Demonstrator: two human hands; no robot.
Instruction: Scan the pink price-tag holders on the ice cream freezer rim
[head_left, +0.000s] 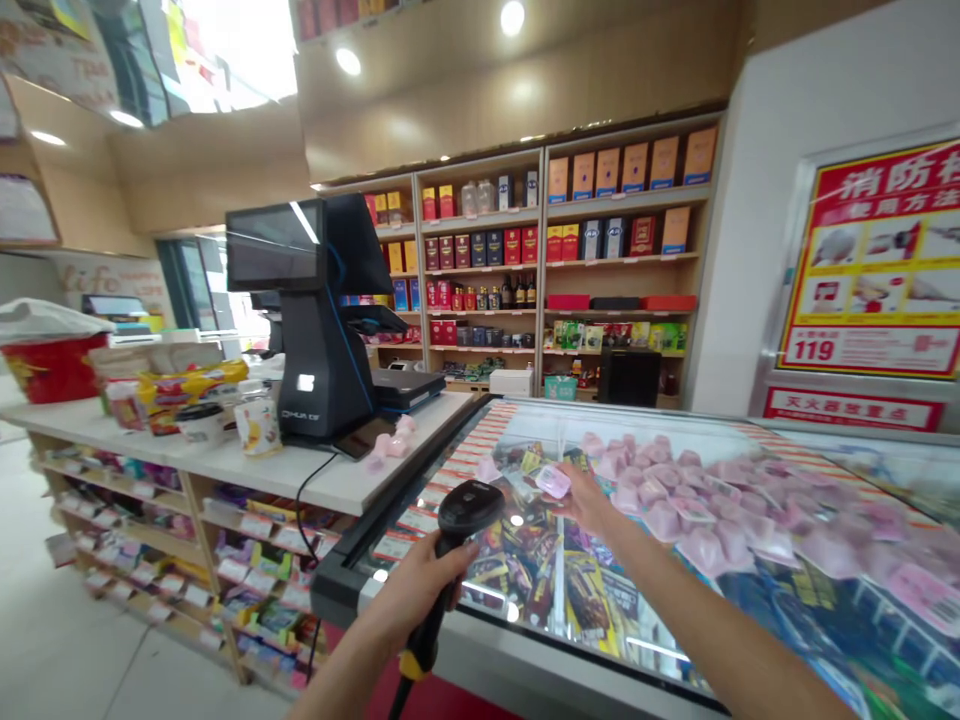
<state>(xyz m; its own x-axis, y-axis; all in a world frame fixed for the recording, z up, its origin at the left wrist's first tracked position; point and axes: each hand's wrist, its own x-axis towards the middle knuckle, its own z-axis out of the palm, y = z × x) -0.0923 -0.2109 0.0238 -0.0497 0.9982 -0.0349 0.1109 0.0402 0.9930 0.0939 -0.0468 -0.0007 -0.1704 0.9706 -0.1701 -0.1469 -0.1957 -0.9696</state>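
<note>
My left hand (427, 580) is wrapped round the handle of a black barcode scanner (471, 508), its head raised over the near left part of the glass-topped freezer (352, 560). Between the fingers of my right hand (586, 498) is a small pink plastic cup (553, 481) with a pale label facing up. It is just above the glass, beyond the scanner head and to its right. Many similar pink cups (697, 490) lie heaped on the glass to the right of that hand. A few more pink cups (391, 442) sit on the counter corner.
A black checkout terminal (307, 340) stands on the white counter (315, 478), with a cable hanging down its front. Snack packs (184, 390) and a red bucket (52, 360) are farther left. Stocked shelves (480, 225) line the back wall. Packaged goods (592, 590) show under the freezer glass.
</note>
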